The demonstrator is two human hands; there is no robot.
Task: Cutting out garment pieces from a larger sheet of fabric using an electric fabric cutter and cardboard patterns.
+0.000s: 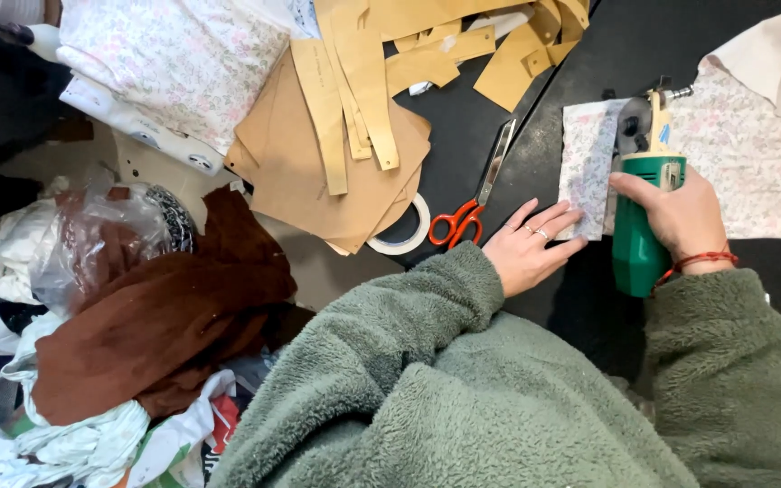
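Two hands were busy on the black surface (463, 136). The right hand (680, 217) was wrapped around a green electric fabric cutter (639, 230), gripping its body near the top, with a red string bracelet (698, 262) on that wrist. The left hand (528, 248) lay flat with fingers spread, pressing down the near edge of a small floral fabric piece (585, 163), right beside the cutter. The cutter's blade end sat over that piece, but I honestly couldn't make out the blade itself.

More floral fabric (752, 154) spread toward the surface's right edge, cut off by the frame. Orange-handled scissors (472, 212) lay just left of the left hand, next to a white tape roll (404, 239) half tucked under a pile of brown paper patterns (336, 154) at the surface's left edge. There was a small blue label on the cutter's upper part, too tiny to make out.

Off the surface's left side sat a brown cloth heap (155, 316), a clear plastic bag (92, 235) with stuff inside I couldn't identify, and folded floral cloth (174, 63) near the far left corner. Green fleece sleeves (427, 361) hid the near edge.
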